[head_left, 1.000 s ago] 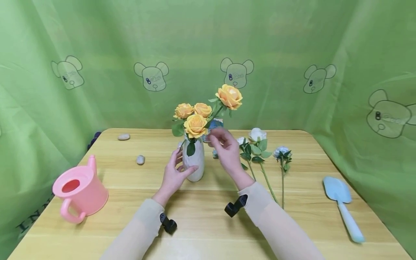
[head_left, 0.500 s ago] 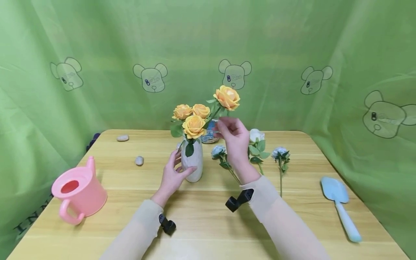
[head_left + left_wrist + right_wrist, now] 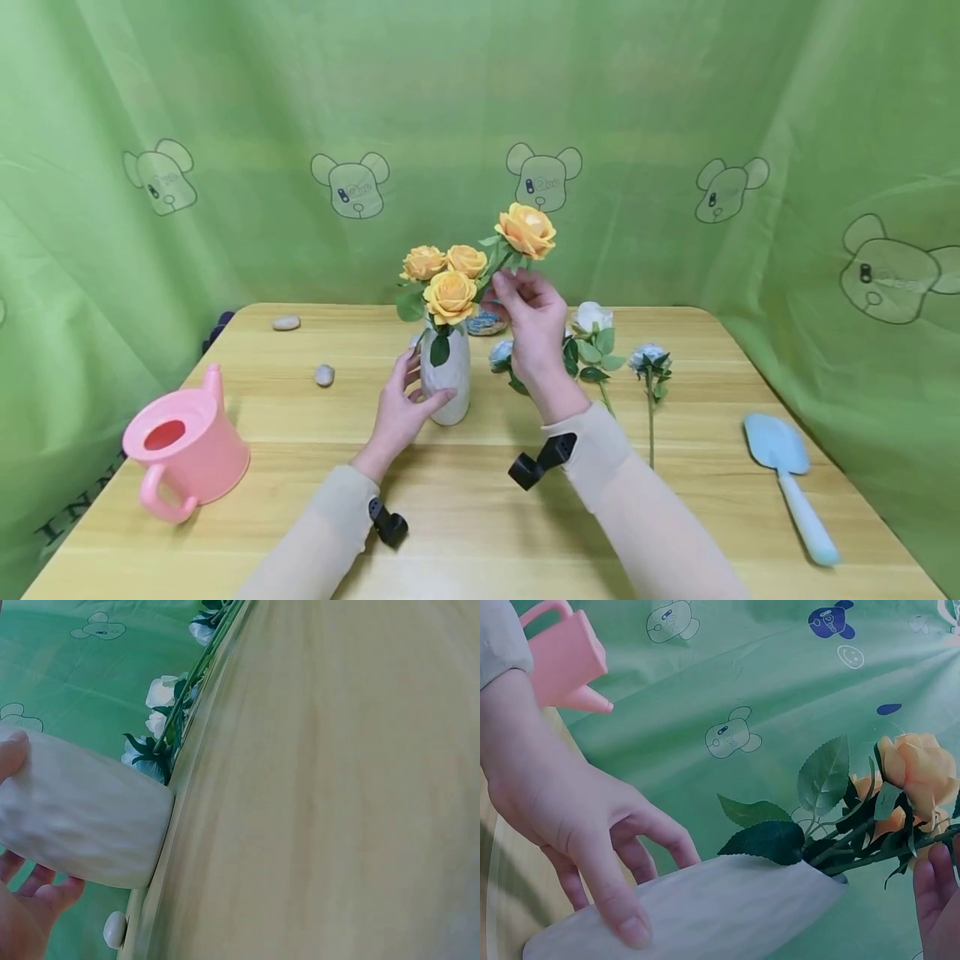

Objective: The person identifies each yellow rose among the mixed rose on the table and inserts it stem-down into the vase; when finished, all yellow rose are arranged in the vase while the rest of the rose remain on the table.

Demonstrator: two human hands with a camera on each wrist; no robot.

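Note:
In the head view a white textured vase (image 3: 446, 379) stands on the table, holding several yellow-orange roses (image 3: 450, 297). My left hand (image 3: 397, 417) grips its side, thumb in front and fingers behind; the left wrist view shows the vase (image 3: 82, 810) between thumb and fingers. One taller rose (image 3: 527, 231) leans out to the right. Just below its bloom, my right hand (image 3: 538, 329) pinches its stem. At the right edge of the right wrist view, the fingertips (image 3: 939, 874) of that hand are at the stem; most of the hand is out of frame there.
White and pale blue roses (image 3: 592, 318) lie on the table right of the vase. A pink watering can (image 3: 187, 446) stands left, a light blue trowel (image 3: 787, 475) lies right. Two pebbles (image 3: 324, 375) lie left of the vase. A blue patterned object (image 3: 487, 322) sits behind it.
My right hand has moved slightly up and right, from beside the vase's mouth to the tall rose's stem. The left hand keeps its hold on the vase.

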